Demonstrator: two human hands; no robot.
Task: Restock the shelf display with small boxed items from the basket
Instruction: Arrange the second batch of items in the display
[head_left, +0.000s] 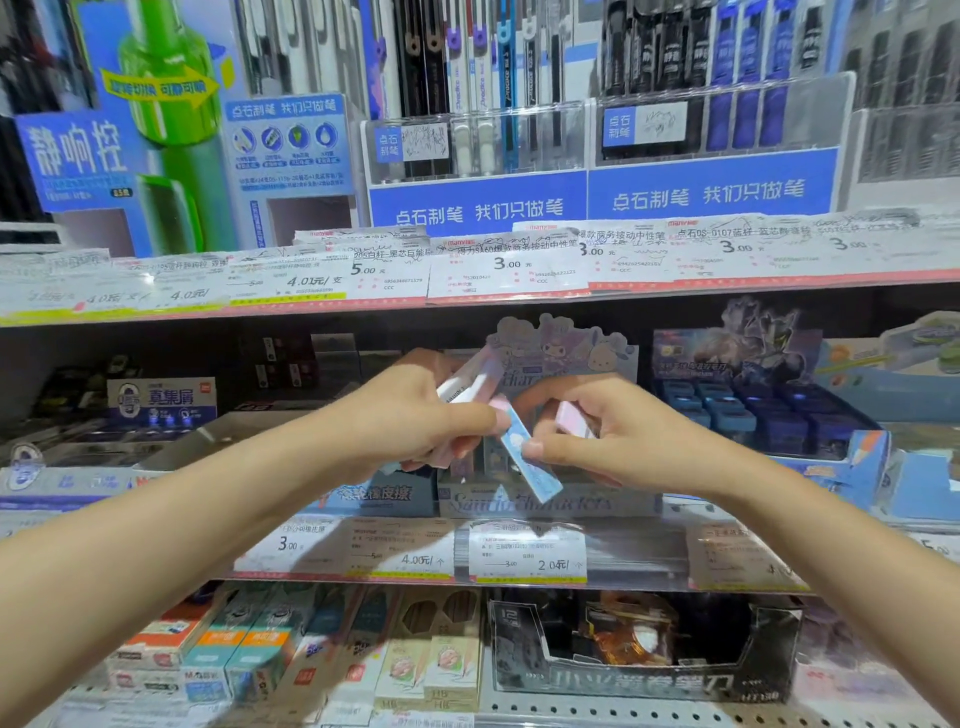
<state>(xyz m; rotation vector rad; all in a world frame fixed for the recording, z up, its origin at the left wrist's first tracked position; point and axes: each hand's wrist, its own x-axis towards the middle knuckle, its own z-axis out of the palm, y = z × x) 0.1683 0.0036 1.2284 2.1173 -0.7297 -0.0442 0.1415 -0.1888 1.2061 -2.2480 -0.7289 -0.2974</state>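
Both hands raised at middle shelf: left hand (415, 410) clutching pink boxes (470, 384), right hand (618, 441) pinching blue box (530, 457). Mid-transfer; next, likely slot into cartoon display carton (545, 499) below.

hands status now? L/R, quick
Left hand: grips a bunch of small pink and white boxes.
Right hand: pinches a blue box, with a pink box tucked under its fingers.
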